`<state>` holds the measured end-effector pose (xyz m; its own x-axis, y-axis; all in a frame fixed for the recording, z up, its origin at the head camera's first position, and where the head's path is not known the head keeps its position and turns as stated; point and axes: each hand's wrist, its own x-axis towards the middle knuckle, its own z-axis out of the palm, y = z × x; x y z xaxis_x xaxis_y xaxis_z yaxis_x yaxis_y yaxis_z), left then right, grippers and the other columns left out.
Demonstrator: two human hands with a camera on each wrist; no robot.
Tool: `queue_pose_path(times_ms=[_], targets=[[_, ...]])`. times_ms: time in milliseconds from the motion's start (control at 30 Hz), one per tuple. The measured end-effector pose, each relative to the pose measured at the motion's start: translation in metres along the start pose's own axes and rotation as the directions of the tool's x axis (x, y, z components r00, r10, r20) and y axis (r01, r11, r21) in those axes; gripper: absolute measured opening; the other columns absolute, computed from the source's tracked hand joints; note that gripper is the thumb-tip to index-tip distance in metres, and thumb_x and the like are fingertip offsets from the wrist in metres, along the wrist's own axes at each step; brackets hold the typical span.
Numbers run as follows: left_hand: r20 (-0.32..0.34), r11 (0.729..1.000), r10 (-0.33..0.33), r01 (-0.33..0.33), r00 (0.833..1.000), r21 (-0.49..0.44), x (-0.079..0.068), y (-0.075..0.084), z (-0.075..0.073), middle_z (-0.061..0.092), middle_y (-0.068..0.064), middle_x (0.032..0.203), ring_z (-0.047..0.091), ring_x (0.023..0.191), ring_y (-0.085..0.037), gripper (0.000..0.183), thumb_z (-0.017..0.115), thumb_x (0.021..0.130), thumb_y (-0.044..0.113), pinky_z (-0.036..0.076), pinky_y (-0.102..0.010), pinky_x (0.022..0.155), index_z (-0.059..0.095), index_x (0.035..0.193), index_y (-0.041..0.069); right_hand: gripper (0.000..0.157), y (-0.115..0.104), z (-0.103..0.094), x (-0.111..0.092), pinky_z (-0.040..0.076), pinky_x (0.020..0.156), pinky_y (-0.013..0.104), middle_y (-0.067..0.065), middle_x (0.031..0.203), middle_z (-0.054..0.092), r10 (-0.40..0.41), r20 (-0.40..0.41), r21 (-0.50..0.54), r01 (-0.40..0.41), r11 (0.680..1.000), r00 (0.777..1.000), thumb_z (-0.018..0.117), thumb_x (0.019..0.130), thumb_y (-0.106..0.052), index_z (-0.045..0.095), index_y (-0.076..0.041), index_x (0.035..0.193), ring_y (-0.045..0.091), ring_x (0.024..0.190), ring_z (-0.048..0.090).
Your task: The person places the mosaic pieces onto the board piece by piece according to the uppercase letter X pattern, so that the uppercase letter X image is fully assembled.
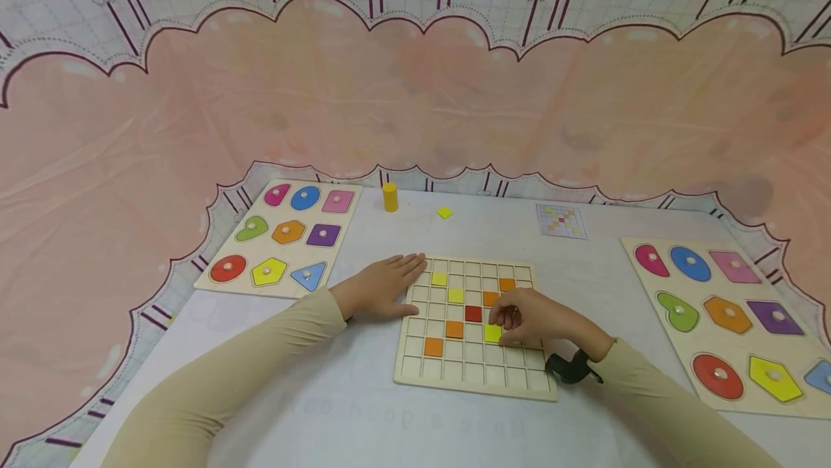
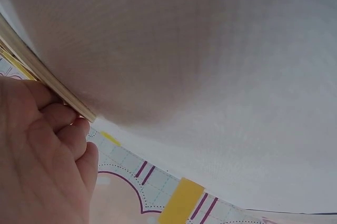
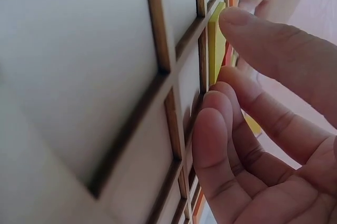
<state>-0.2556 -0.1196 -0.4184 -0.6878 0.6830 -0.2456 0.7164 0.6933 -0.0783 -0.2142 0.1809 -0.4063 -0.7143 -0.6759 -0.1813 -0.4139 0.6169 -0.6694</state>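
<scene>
A wooden grid board [image 1: 475, 373] lies on the white table between my hands. My right hand [image 1: 532, 318] pinches a yellow square tile [image 1: 493, 333] between thumb and forefinger, at a cell right of the middle. In the right wrist view this yellow tile [image 3: 215, 45] stands slightly proud of the grid, its edge between the fingertips. Beside it sits a red tile [image 1: 473, 314] in the centre, with two more yellow tiles [image 1: 456, 296] and several orange tiles [image 1: 454, 329] along the diagonals. My left hand [image 1: 379, 286] rests at the board's left edge, fingers extended.
Shape puzzle boards flank the grid, one at left [image 1: 305, 252] and one at right [image 1: 697, 309]. Along the back are a yellow cylinder [image 1: 389, 197], a loose yellow tile [image 1: 444, 213] and a pattern card [image 1: 561, 221]. A patterned cloth [image 1: 415, 107] rises behind the table.
</scene>
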Motion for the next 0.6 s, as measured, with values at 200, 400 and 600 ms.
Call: queue_pose_path(times_ms=[200,400,600], targets=[[-0.001,1.000,0.001,-0.001,1.000,0.006,0.001,0.000,0.001,0.013,-0.009,0.159,0.014,0.147,-0.022,0.087,0.035,0.092,0.064,0.017,-0.035,0.120,0.013,0.151,0.004,0.021,0.000,0.001,0.000,0.046,0.059,0.017,-0.002,0.075,0.056,0.019,-0.005,0.005,-0.019,1.000,1.000,0.079,0.073,-0.010,0.066,-0.009,0.089,0.009,0.069,0.050],[-0.016,0.999,0.028,-0.029,0.999,-0.041,-0.002,0.001,-0.002,0.014,-0.013,0.158,0.015,0.147,-0.026,0.087,0.035,0.092,0.063,0.016,-0.038,0.120,0.014,0.150,0.001,0.022,0.003,-0.007,0.001,0.049,0.062,0.018,-0.002,0.078,0.060,-0.038,0.029,0.023,0.037,0.999,0.999,0.079,0.074,-0.013,0.067,-0.009,0.091,0.007,0.070,0.053],[-0.013,0.999,0.024,-0.025,1.000,-0.032,-0.003,0.001,-0.004,0.014,-0.013,0.158,0.015,0.147,-0.026,0.087,0.036,0.092,0.062,0.016,-0.038,0.120,0.014,0.150,0.001,0.027,0.011,-0.033,0.014,0.053,0.071,0.021,0.010,0.090,0.067,-0.093,0.028,0.141,0.088,0.986,0.995,0.075,0.079,-0.012,0.066,-0.001,0.102,0.009,0.079,0.058]])
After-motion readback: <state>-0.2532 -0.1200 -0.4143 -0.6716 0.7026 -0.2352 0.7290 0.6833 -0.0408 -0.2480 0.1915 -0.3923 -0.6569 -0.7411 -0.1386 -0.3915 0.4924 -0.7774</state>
